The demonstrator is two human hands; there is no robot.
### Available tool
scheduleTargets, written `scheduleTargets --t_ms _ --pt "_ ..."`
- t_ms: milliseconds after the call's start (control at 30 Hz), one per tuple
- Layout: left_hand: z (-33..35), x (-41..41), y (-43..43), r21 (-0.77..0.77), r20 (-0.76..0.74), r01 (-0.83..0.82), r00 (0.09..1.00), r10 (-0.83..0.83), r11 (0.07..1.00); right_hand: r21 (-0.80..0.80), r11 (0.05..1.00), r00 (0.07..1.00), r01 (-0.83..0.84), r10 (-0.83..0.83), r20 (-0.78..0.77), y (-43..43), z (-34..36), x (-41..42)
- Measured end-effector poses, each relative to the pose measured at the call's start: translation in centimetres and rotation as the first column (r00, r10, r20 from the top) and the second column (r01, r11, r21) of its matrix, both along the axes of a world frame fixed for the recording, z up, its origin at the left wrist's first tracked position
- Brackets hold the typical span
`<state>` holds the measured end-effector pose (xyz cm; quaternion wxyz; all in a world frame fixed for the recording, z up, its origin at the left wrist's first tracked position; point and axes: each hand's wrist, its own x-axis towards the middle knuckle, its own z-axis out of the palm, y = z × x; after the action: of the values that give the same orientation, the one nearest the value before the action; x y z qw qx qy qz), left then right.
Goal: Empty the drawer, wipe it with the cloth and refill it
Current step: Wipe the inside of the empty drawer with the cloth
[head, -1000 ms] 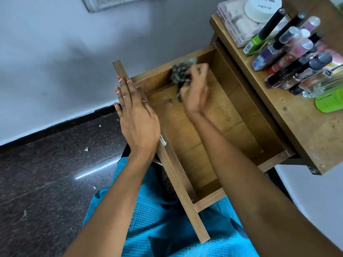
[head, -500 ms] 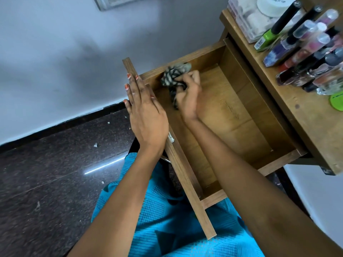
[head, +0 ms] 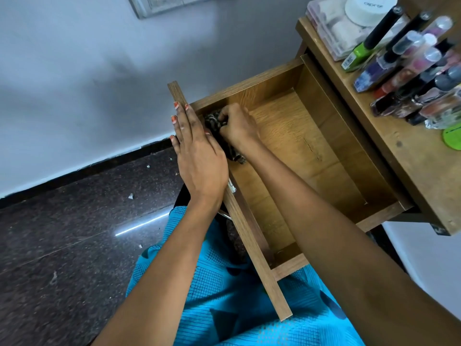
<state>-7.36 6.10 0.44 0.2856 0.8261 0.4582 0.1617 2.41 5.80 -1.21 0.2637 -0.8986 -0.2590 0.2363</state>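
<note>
The wooden drawer (head: 306, 156) is pulled out over my lap, and nothing lies in it but the cloth. My right hand (head: 237, 126) grips a dark patterned cloth (head: 214, 122) and presses it into the drawer's far left corner, against the inside of the front panel. My left hand (head: 197, 151) lies flat with straight fingers on top of the drawer's front panel (head: 252, 236), next to the cloth. Part of the cloth is hidden behind my left hand.
On the wooden table top (head: 409, 156) to the right stand several cosmetic bottles and tubes (head: 414, 71), a clear box (head: 334, 28) with a white jar (head: 366, 8), and a green lid (head: 452, 138). A dark stone floor (head: 62, 233) and grey wall are at left.
My right hand has dragged the cloth from the drawer's far wall leftward into the corner by the front panel. My left hand has stayed on the front panel.
</note>
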Motion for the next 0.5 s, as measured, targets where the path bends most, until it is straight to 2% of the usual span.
scheduleTargets --t_ms 67,133,233,400,500 --pt "0.0 0.0 0.0 -0.001 0.0 0.002 1.0 -0.002 1.0 -0.073 0.997 0.999 -0.018 0.016 -0.032 0.5 0.2 0.6" --pt "-0.1 0.0 0.0 -0.001 0.001 0.001 1.0 -0.001 1.0 -0.058 0.997 0.998 -0.042 0.039 -0.045 0.5 0.1 0.8" --pt "-0.1 0.1 0.1 -0.002 0.005 -0.004 1.0 0.004 1.0 0.042 0.998 0.985 -0.052 0.058 -0.165 -0.4 -0.7 1.0" --pt "0.0 0.1 0.0 -0.004 0.006 -0.003 1.0 0.003 1.0 0.272 0.954 0.915 0.122 -0.002 -0.404 -1.4 0.1 0.8" --pt "-0.1 0.1 0.0 -0.007 0.012 -0.007 1.0 0.007 1.0 0.336 0.92 0.892 0.202 -0.03 -0.452 -1.5 1.0 0.4"
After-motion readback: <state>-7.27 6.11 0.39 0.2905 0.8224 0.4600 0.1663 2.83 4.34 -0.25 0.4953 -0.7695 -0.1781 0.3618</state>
